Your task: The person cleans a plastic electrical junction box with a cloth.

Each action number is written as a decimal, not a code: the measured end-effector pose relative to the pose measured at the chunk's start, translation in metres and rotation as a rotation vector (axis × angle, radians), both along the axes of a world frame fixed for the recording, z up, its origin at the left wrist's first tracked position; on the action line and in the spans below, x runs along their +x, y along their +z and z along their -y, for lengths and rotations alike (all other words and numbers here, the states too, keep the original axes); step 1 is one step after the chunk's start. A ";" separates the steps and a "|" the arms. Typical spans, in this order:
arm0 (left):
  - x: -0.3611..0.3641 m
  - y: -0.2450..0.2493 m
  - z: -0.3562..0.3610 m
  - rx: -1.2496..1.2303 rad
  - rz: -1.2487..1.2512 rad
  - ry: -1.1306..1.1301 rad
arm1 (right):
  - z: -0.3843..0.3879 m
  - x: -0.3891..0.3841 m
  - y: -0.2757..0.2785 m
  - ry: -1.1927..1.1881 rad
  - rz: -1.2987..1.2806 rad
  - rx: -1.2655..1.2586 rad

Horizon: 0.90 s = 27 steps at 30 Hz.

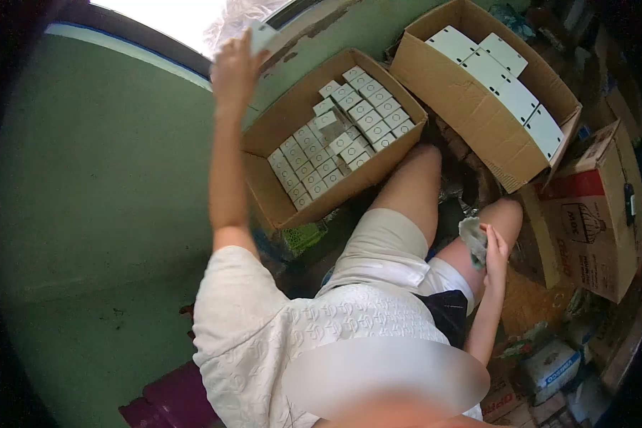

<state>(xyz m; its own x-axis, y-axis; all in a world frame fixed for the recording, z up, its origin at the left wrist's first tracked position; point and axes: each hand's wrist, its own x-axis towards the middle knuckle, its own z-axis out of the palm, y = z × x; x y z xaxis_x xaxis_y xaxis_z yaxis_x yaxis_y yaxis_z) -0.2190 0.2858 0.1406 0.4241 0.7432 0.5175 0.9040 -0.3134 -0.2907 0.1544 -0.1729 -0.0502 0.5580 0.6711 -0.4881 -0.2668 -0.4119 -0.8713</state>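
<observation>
My left hand is stretched up to the window ledge, its fingers closed on a small white box, partly hidden by the hand. Over my thigh, my right hand grips a crumpled grey rag. Below and right of my left hand stands an open cardboard box packed with rows of small white boxes, each with a round mark on its end. One spot among the rows sits lower than the others. Farther right, another open cardboard box holds several flat white panels or larger boxes.
A green wall rises on the left, with a bright window above it. Printed cartons stand at the right. A purple object lies at lower left, and packages and wrappers clutter the lower right.
</observation>
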 end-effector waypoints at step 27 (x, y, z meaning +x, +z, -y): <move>-0.062 0.006 -0.080 -0.303 -0.457 0.320 | 0.010 -0.018 -0.006 0.004 -0.180 -0.027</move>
